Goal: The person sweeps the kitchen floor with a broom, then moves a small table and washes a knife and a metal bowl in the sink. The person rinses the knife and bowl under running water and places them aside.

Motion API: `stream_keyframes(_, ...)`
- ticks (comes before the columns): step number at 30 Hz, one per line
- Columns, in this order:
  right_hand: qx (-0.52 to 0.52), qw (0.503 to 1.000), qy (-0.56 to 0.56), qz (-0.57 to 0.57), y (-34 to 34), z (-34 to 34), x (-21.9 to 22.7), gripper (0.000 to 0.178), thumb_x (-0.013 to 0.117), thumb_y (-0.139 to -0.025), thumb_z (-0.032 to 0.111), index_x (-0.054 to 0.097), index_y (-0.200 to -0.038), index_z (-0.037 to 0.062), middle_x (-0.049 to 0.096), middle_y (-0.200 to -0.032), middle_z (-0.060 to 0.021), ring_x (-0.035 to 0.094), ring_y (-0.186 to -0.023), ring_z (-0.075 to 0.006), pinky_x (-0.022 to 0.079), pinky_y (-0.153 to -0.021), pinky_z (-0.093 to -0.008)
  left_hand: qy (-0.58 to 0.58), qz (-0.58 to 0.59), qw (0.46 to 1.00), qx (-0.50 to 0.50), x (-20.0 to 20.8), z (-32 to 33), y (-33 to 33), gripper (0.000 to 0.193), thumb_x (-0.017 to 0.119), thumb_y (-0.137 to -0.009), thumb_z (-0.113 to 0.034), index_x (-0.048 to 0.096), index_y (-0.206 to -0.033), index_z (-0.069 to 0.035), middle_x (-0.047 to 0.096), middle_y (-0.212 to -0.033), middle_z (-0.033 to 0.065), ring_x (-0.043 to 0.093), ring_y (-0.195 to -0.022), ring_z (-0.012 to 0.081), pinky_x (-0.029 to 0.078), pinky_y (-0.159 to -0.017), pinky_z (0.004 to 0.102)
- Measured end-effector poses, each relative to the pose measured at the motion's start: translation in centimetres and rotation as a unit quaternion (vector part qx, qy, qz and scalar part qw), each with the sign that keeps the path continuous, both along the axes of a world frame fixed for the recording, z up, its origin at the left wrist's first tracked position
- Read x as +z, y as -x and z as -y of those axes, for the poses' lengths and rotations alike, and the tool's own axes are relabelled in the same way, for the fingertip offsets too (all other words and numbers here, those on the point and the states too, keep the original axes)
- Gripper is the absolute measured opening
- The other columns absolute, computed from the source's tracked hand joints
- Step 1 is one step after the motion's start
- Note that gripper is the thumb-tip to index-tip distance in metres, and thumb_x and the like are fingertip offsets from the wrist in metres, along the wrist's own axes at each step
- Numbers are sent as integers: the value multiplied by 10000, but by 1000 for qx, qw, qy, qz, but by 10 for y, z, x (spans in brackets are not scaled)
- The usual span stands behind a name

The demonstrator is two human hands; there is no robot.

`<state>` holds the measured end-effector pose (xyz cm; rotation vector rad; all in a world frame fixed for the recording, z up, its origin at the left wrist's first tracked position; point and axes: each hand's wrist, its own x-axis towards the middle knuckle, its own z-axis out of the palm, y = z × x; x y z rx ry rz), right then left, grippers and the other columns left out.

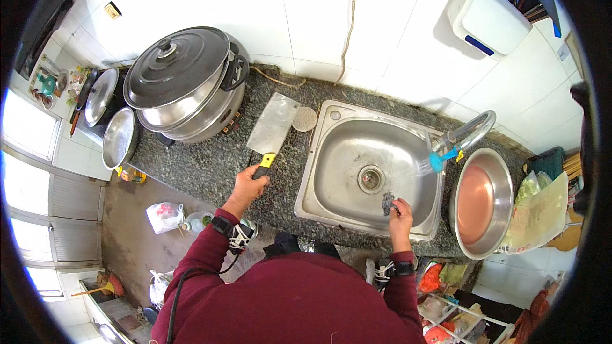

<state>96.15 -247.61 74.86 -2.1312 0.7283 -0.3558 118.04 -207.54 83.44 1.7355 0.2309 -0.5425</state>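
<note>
You are at a dark speckled stone worktop set against a white tiled wall, with windows and a grey floor off to your left. Your left hand is wrapped around the black-and-yellow handle of a cleaver, its broad blade pointing away from you, left of the sink; you cannot tell whether the blade touches the stone. Your right hand pinches a small dark grey wad over the near right part of the sink.

A pale round disc lies just beside the blade, on the sink side. Beyond your left hand, a big steel pot takes up the worktop. The curved tap reaches over the sink's right side, its blue nozzle seeming to spray water.

The pot wears a dark domed lid; what is inside is hidden. A steel pan stands near it. The sink bowl slopes to a round drain. Right of it, a steel basin shows a pinkish-brown inside, possibly liquid. A white wall holder carries dark sticks.
</note>
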Motion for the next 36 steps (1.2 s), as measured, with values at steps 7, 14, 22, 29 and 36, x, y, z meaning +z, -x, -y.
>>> stream_keyframes(7,1,1000,28,4,-13,-22,12,225,658,-775,-10,675,-988,59,634,-998,-138,616,-932,-300,496,-835,-363,-8,-16,999,41,-34,-29,1,251,653,-803,-79,654,-1047,-21,592,-674,1,486,-474,61,377,-422,218)
stream_keyframes(14,0,1000,9,11,-19,-27,23,178,668,-779,18,687,-954,49,633,-941,-148,626,-858,-315,499,-775,-364,-274,262,921,-85,-77,-56,-8,348,742,-741,-229,695,-1015,-18,648,-854,143,629,-789,265,498,-717,352)
stream_keyframes(22,-169,973,-154,31,-34,19,-8,205,670,-830,61,677,-1025,1,644,-947,-106,619,-808,-186,505,-709,-303,-391,254,871,-153,-84,-53,-12,399,776,-723,-276,688,-1024,-31,629,-996,172,623,-868,306,499,-781,393)
stream_keyframes(29,-269,869,-366,196,-74,50,11,203,645,-872,62,619,-1052,-27,598,-891,-35,597,-780,-144,570,-700,-314,-198,361,905,-110,-54,13,-28,120,692,-822,-117,683,-837,2,656,-793,133,625,-761,266,487,-729,339)
stream_keyframes(36,254,949,27,-183,-80,1,9,192,647,-812,99,659,-991,31,667,-886,-164,650,-835,-311,522,-773,-379,-150,270,921,-236,-46,78,-17,251,681,-850,-139,651,-1061,-7,686,-959,98,646,-901,181,497,-819,301)
